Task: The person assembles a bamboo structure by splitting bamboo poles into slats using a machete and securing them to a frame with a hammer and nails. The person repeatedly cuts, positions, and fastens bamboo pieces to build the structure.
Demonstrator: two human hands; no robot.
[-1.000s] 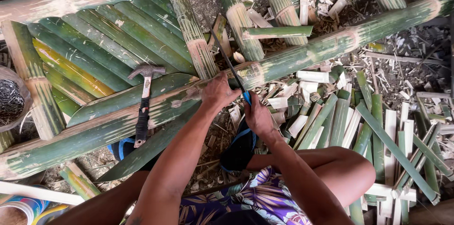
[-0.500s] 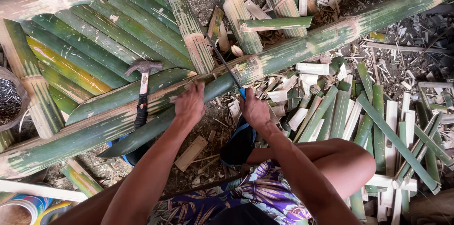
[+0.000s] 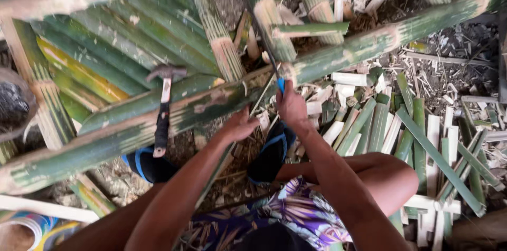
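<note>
The right hand (image 3: pixel 291 107) grips a blue-handled saw (image 3: pixel 272 66); a slip could cut the left hand (image 3: pixel 240 124), fingers curled beside the bamboo pole (image 3: pixel 211 108).

An outdoor bamboo workshop: split green bamboo slats (image 3: pixel 422 140), a hammer (image 3: pixel 163 108), offcuts littering dirt.

The long bamboo pole (image 3: pixel 211 108) runs diagonally across the work area and blocks passage. A hammer (image 3: pixel 162 108) lies on the pole, left of the left hand (image 3: pixel 240 124). Below the pole, two sandals (image 3: pixel 272 150) occupy the ground. Right of the pole, cut bamboo strips (image 3: pixel 412 135) clutter the ground.
</note>
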